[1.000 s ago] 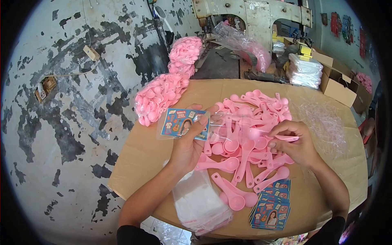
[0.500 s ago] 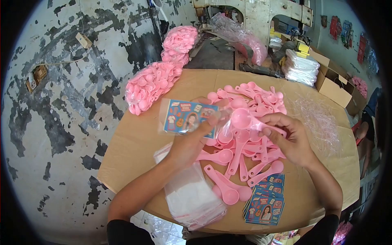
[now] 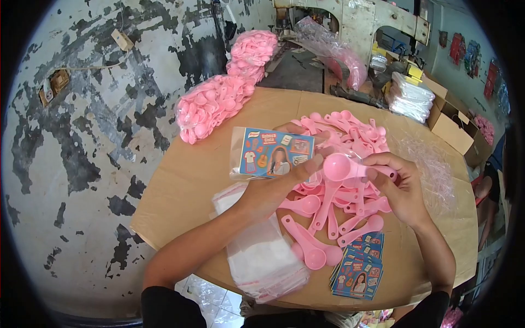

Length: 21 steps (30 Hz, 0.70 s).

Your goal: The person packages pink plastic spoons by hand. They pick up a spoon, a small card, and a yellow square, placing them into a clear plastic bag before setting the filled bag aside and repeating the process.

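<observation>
My left hand (image 3: 283, 183) is closed on a clear plastic bag (image 3: 237, 143), which has a blue printed card (image 3: 256, 148) inside. In my right hand (image 3: 403, 192), thumb and fingers pinch the handle of a pink measuring spoon (image 3: 337, 166). The spoon's bowl points left, right at the bag's open end by my left fingertips. Below both hands lies a heap of loose pink measuring spoons (image 3: 358, 134). A stack of blue cards (image 3: 358, 273) sits near the table's front edge, and a pile of empty clear bags (image 3: 262, 259) lies under my left forearm.
The table (image 3: 169, 202) is covered in brown paper. Bulging bags of pink spoons (image 3: 213, 104) stand at the back left. Thin clear plastic strips (image 3: 429, 169) lie at the right. Behind are a stack of packaged bags (image 3: 410, 97), cardboard boxes (image 3: 451, 128) and a machine (image 3: 358, 19).
The spoon's bowl and the bag's open end stay close together between my hands. The view has shifted slightly, and the card now faces me more squarely.
</observation>
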Available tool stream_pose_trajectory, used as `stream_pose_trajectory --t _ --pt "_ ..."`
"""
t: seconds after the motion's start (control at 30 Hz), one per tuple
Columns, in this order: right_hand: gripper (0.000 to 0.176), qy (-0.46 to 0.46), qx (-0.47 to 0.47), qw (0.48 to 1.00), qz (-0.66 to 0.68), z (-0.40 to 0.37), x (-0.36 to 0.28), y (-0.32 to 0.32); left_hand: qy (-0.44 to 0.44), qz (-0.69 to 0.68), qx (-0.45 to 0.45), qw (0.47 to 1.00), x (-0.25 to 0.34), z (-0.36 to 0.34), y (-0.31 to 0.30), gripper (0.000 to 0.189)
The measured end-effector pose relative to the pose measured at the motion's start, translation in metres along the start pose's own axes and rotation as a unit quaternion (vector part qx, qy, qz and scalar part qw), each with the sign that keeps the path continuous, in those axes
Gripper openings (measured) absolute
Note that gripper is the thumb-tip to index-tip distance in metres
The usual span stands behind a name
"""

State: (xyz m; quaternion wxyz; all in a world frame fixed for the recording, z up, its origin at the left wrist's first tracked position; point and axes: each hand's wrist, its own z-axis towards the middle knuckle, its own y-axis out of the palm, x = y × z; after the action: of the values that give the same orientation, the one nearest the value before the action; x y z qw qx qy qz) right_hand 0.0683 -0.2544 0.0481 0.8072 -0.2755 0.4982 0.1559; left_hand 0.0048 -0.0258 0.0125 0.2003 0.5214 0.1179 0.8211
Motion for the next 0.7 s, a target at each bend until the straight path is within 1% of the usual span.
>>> stream_pose_trajectory --t 0.03,0.07,0.13,0.17,0.27,0.3,0.4,0.43,0.47,0.5,0.57,0.67,0.7 --pt "0.021 -0.007 -0.014 1.0 -0.012 -0.002 0.0 0.001 -0.001 0.026 -0.021 0.999 -0.003 0.0 -0.002 0.045" --pt "0.023 0.014 -0.039 0.999 0.017 -0.003 -0.002 0.002 -0.003 0.052 -0.044 0.998 -0.005 0.0 -0.003 0.049" --pt "0.027 0.053 -0.087 0.992 0.076 -0.006 -0.01 0.004 -0.025 0.028 -0.039 0.999 -0.008 -0.004 0.001 0.049" --pt "0.028 -0.005 -0.079 0.995 0.057 -0.007 -0.006 0.011 -0.036 0.017 -0.038 0.999 -0.009 -0.004 0.002 0.05" --pt "0.023 -0.022 -0.05 0.997 0.057 -0.007 -0.017 0.026 -0.036 -0.032 -0.045 0.998 -0.009 -0.004 0.006 0.048" --pt "0.019 -0.071 -0.025 0.997 -0.024 -0.003 -0.015 0.027 -0.04 -0.015 -0.034 0.999 -0.006 -0.006 0.007 0.048" --pt "0.017 -0.065 0.005 0.996 -0.059 0.004 -0.021 0.018 -0.038 0.0 -0.011 0.999 0.003 -0.006 0.004 0.047" --pt "0.017 -0.05 0.038 0.996 -0.059 0.005 -0.023 0.016 -0.03 -0.023 -0.007 0.999 0.001 -0.004 0.003 0.046" --pt "0.017 -0.035 0.028 0.998 -0.037 0.006 -0.026 0.012 -0.022 -0.046 0.0 0.999 0.0 -0.002 0.002 0.046" --pt "0.017 -0.019 0.017 1.0 -0.015 0.007 -0.032 0.008 -0.017 -0.025 0.001 1.0 0.001 -0.002 0.002 0.046" --pt "0.024 -0.05 -0.031 0.997 -0.041 0.013 -0.036 0.01 -0.015 0.016 0.004 1.0 0.002 -0.004 0.004 0.046" --pt "0.034 -0.104 -0.085 0.989 -0.057 0.023 -0.037 0.023 -0.032 -0.011 0.018 0.999 -0.002 -0.009 0.006 0.047" --pt "0.039 -0.104 -0.072 0.992 -0.029 0.029 -0.036 0.031 -0.036 -0.033 0.027 0.998 -0.001 -0.01 0.008 0.047"
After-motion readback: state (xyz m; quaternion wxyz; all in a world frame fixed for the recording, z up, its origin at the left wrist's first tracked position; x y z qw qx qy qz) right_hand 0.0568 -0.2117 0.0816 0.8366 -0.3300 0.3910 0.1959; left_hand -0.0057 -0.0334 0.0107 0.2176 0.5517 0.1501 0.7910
